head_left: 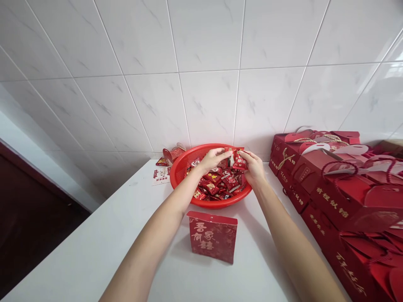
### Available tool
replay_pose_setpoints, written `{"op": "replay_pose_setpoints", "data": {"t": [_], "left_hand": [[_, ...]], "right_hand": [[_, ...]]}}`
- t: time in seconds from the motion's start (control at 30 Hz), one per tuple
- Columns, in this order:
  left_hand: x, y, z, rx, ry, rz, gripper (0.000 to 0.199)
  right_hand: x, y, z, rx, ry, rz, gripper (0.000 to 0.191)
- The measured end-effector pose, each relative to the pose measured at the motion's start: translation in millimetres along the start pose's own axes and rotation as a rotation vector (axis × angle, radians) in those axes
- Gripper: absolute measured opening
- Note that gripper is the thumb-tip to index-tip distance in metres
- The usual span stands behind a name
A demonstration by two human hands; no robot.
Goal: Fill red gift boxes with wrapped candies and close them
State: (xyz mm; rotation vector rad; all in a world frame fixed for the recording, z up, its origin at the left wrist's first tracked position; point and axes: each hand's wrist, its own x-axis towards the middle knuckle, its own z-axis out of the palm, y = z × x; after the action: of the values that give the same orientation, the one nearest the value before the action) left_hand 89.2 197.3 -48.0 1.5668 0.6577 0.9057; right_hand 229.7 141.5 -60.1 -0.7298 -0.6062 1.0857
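Observation:
Both hands are over the far right side of a red plastic basket (211, 205) filled with small red wrapped candies (211, 186). My right hand (255, 167) is closed on a red candy packet (240, 162) with light printing. Close beside it, my left hand (215, 160) has its fingers closed around another red packet with a white and dark patch (231, 160), partly hidden by the fingers. Between my forearms and in front of the basket, a red paper gift box (213, 238) with light characters stands upright on the white table (126, 247).
Stacked red gift boxes (330, 188) with rope handles fill the right side of the table. Behind the basket's left side lie a small red box (174, 154) and a printed card (161, 175). A tiled wall (208, 109) rises along the back edge.

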Motion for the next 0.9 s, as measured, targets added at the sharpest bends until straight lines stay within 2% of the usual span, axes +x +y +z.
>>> {"op": "replay_pose_setpoints", "data": {"t": [0.1, 0.3, 0.57, 0.67, 0.8, 0.9], "left_hand": [[0, -3, -1.0, 0.062, -0.056, -0.032, 0.045], [5, -10, -6.6, 0.102, -0.101, 0.021, 0.048], [1, -7, -3.0, 0.136, -0.137, 0.031, 0.049], [1, -9, -4.5, 0.175, -0.213, -0.017, 0.044], [1, -16, -6.0, 0.466, -0.397, -0.115, 0.035], [1, -24, -2.3, 0.784, -0.460, -0.098, 0.040]], "right_hand": [[2, 2, -2, 0.000, 0.004, -0.017, 0.021], [2, 4, -2, -0.051, -0.069, -0.018, 0.021], [4, 2, -1, 0.034, 0.058, 0.039, 0.018], [7, 3, -2, 0.043, 0.086, 0.005, 0.019], [9, 4, -3, 0.073, 0.143, -0.047, 0.020], [9, 4, -3, 0.104, 0.168, -0.038, 0.019]]}}
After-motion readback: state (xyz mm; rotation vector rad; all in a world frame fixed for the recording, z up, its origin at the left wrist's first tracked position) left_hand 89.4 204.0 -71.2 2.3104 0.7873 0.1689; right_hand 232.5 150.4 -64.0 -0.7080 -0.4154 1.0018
